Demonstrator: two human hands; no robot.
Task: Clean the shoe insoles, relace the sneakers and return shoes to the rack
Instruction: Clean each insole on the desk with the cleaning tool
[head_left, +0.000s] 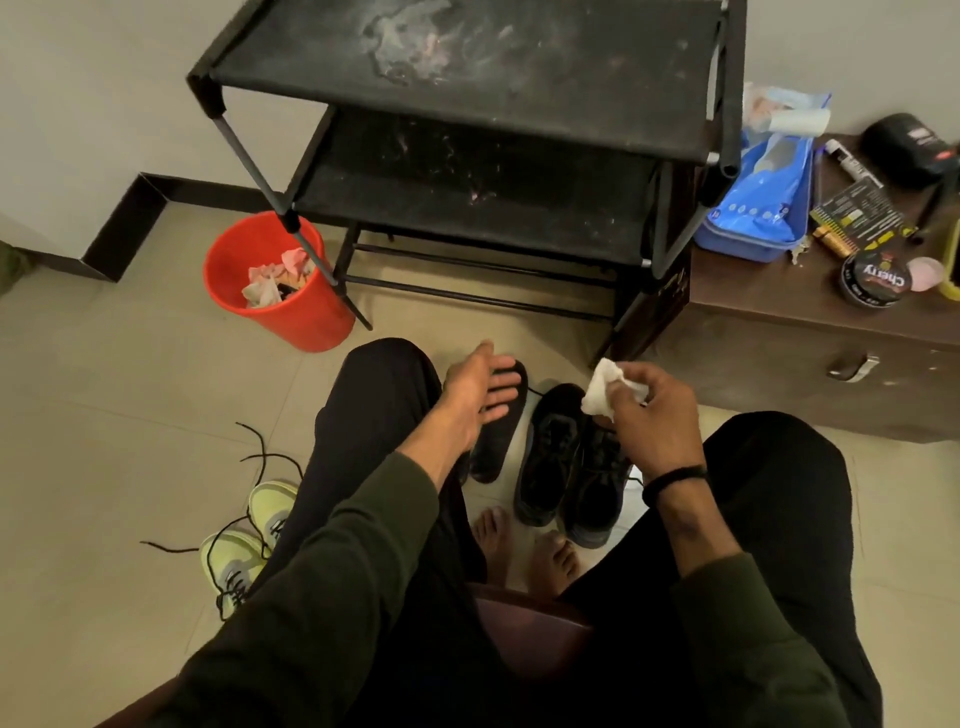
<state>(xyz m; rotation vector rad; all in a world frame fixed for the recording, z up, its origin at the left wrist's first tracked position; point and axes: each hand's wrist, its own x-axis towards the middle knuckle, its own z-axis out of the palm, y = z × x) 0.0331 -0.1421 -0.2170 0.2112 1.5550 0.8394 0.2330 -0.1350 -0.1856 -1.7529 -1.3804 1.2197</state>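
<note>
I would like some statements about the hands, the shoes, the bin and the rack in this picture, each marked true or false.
1. The right hand holds a crumpled white wipe. True.
2. The left hand grips a black shoe. False: its fingers are straight and hold nothing, above a black insole that lies on the floor.
3. The red bin has crumpled wipes in it. True.
4. The black shoes stand on the top shelf of the rack. False: they are on the floor between the person's legs, and no shoe is seen on the shelves.
5. The yellow-green sneakers lie on the floor with loose black laces. True.
</note>
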